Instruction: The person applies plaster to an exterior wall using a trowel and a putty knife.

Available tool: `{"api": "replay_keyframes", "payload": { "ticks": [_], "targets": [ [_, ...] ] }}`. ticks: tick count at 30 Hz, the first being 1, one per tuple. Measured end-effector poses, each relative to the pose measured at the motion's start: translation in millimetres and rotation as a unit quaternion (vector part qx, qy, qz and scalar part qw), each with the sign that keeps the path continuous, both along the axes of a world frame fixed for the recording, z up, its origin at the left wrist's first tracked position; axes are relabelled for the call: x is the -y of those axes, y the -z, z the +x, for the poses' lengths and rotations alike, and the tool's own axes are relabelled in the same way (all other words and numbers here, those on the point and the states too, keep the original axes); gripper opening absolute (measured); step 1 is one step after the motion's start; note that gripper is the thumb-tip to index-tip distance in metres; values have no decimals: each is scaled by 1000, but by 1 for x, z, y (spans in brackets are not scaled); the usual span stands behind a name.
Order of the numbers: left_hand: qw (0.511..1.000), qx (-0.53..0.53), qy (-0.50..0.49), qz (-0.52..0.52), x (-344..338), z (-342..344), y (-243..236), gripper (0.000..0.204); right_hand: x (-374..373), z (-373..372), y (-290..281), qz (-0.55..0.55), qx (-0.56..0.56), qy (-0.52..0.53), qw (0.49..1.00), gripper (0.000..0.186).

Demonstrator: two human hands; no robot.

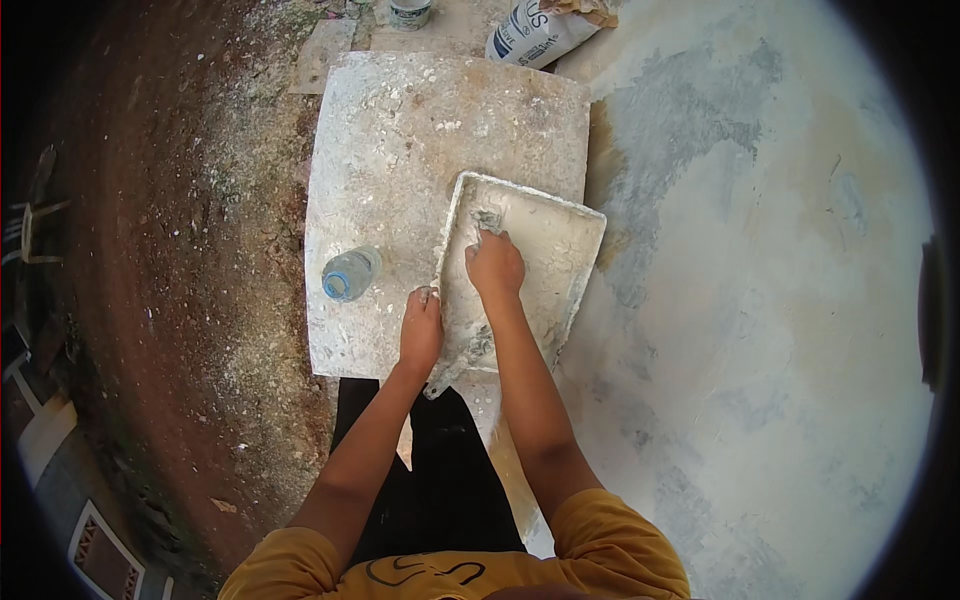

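Observation:
A shallow rectangular tray [535,193], crusted with off-white putty, lies tilted on a spattered board [400,140]. My left hand [422,325] is closed on the tray's left rim. Inside the tray, my right hand [496,265] is closed and pointing away from me. Past its fingers shows a small grey, putty-smeared piece, too caked to name. Wet-looking putty [478,348] is heaped in the tray's near left corner. A crusted flat piece [437,383] sticks out below that corner. To the left of my left hand is a clear plastic bottle [352,274] with a blue ring.
Beyond the board stand a white printed bag [540,38], its top crumpled, and a small white tub [409,13]. A wall [740,300] with grey and white patches runs along the right. Reddish-brown ground [200,250] with white spatter lies to the left.

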State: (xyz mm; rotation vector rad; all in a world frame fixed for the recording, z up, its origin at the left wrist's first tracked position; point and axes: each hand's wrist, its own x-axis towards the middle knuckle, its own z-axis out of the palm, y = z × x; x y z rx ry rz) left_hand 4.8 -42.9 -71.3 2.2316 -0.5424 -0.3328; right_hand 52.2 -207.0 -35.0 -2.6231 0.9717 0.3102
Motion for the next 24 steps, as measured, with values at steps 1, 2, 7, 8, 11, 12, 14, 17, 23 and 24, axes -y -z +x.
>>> {"api": "replay_keyframes", "payload": {
  "ticks": [1,2,7,8,11,12,14,17,23,24],
  "targets": [
    [1000,2,3,3,-2,0,1,22,0,-9,-1,16,7,-7,1000,32],
    [1000,3,6,6,-5,1,3,23,1,-18,-3,17,8,-9,1000,32],
    [1000,1,6,6,-5,0,4,24,37,-44,-12,-43,-4,144,989,31],
    [1000,-2,4,5,-4,0,3,24,39,-42,-5,-45,-5,145,988,31],
    [1000,1,16,19,-1,-2,3,24,33,-26,8,-24,-19,141,990,33],
    [1000,1,17,22,-3,-1,4,24,21,-15,10,10,-15,139,990,33],
    [999,4,16,28,-2,-1,4,24,1,1,10,62,-7,128,990,32],
    [1000,-3,11,30,-6,0,5,23,-15,15,-6,126,23,109,986,34],
    [1000,8,17,21,-2,1,1,23,51,-8,-7,108,45,190,975,41],
    [1000,9,17,23,-3,0,1,23,50,-8,-6,110,45,190,975,41]
  ]
}}
